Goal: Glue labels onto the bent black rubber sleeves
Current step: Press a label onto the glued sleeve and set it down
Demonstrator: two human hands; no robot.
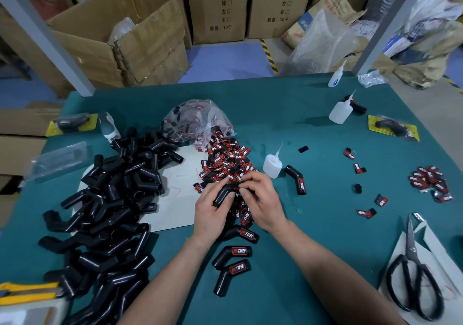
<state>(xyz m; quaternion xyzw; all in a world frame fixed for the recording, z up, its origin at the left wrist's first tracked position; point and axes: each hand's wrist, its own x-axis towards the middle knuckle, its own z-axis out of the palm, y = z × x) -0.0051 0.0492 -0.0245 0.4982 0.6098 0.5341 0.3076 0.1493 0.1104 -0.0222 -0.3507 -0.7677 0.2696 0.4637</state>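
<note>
At six o'clock from the label pile, the left hand grips a bent black rubber sleeve, likely light and squashy, by its lower leg; the right hand pinches its upper end.

A bent black sleeve tilts above the red-black labels, with the unlabelled sleeve heap lying left.

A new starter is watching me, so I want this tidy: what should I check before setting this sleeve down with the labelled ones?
1. Left hand grips the sleeve: ok.
2. Right hand pinches its upper end: ok.
3. Label seated flat: cannot tell, the hands mostly cover it.
4. Glue bottle upright, near the right hand: ok.
5. Bare table beside the labelled sleeves: ok.
</note>
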